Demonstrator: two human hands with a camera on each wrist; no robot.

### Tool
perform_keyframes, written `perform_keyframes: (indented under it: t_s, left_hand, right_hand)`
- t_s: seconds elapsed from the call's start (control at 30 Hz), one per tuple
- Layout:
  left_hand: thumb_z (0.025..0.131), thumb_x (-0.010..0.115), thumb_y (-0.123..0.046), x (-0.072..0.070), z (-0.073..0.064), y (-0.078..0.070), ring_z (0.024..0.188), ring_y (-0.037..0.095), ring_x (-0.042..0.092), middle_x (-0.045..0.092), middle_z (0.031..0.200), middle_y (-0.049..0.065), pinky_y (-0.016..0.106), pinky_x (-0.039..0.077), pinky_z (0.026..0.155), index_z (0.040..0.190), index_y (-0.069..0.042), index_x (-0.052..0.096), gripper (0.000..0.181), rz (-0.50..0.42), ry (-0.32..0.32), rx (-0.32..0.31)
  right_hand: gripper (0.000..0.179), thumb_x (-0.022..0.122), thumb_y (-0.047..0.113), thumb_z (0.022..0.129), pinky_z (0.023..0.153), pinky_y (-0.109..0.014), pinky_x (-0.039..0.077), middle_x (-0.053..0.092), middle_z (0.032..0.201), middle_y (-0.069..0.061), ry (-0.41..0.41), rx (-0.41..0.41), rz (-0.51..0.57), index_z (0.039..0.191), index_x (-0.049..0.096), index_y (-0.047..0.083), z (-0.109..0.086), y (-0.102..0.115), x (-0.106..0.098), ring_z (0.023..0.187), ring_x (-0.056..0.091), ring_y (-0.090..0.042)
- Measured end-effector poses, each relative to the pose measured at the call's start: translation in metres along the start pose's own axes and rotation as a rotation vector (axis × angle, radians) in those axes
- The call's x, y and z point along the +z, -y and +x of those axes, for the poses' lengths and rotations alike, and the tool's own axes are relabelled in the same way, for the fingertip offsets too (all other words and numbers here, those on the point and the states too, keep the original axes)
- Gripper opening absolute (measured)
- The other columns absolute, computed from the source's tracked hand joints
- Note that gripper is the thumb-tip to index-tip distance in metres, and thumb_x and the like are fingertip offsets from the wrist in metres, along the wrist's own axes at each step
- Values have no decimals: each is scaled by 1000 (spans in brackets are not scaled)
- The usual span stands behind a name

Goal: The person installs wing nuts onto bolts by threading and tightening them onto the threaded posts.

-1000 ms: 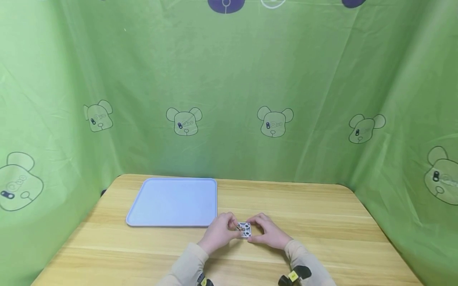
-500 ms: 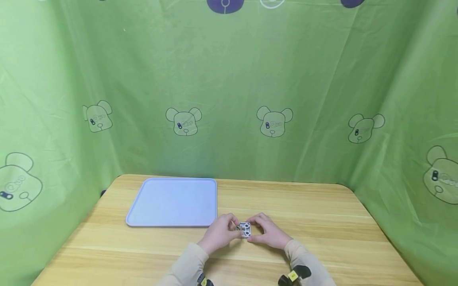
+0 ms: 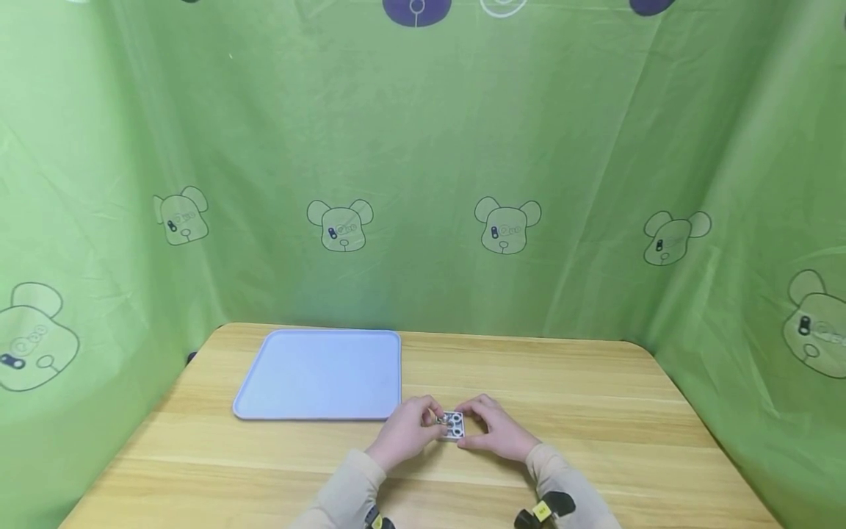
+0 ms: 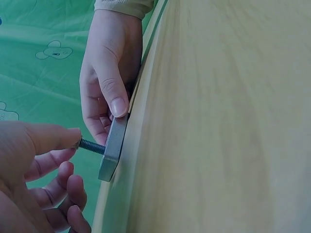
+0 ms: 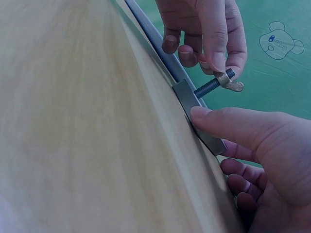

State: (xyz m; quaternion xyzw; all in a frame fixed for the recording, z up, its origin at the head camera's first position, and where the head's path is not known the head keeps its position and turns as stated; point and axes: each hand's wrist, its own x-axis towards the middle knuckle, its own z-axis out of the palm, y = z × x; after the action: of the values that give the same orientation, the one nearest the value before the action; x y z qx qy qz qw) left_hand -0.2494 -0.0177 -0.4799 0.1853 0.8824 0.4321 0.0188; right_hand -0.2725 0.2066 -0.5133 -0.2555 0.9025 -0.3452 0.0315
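A small grey square metal plate (image 3: 456,426) with round holes lies on the table in front of me. From it rises a dark threaded bolt (image 5: 208,89), and a brass-coloured wing nut (image 5: 234,86) sits near the bolt's top end. My left hand (image 3: 405,432) pinches the wing nut between thumb and forefinger, its other fingers loosely bent. On the opposite side, my right hand (image 3: 499,432) grips the plate's edges between thumb and fingers. In the left wrist view, the left fingertips mostly cover the nut, while the bolt shaft (image 4: 92,146) shows below them.
A pale blue-lilac tray (image 3: 324,375) lies on the wooden table (image 3: 562,382), left of and beyond my hands. Green curtains (image 3: 423,147) with bear-head prints enclose the table at the back and both sides.
My left thumb and forefinger have shifted slightly at the wing nut, which shows at a changed angle. My right hand and the plate look still.
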Motion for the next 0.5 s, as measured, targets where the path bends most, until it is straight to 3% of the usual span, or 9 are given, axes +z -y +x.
perform_keyframes:
  t_s: [0.33, 0.5]
  left_hand:
    - [85, 72, -20, -1, 0, 1, 66, 6, 44, 53, 74, -5, 22, 37, 59, 97, -14, 68, 14, 46, -15, 32]
    - [85, 72, -19, -4, 2, 5, 68, 7, 45, 54, 75, -4, 22, 39, 60, 100, -14, 70, 16, 6, 8, 22]
  right_hand:
    - [53, 76, 43, 78, 95, -35, 44, 54, 115, 1, 3, 12, 3, 121, 61, 15, 0, 1, 0, 107, 50, -17]
    - [52, 76, 43, 79, 95, -35, 44, 55, 114, 1, -3, 7, -15, 121, 61, 16, 0, 1, 0, 106, 50, -16]
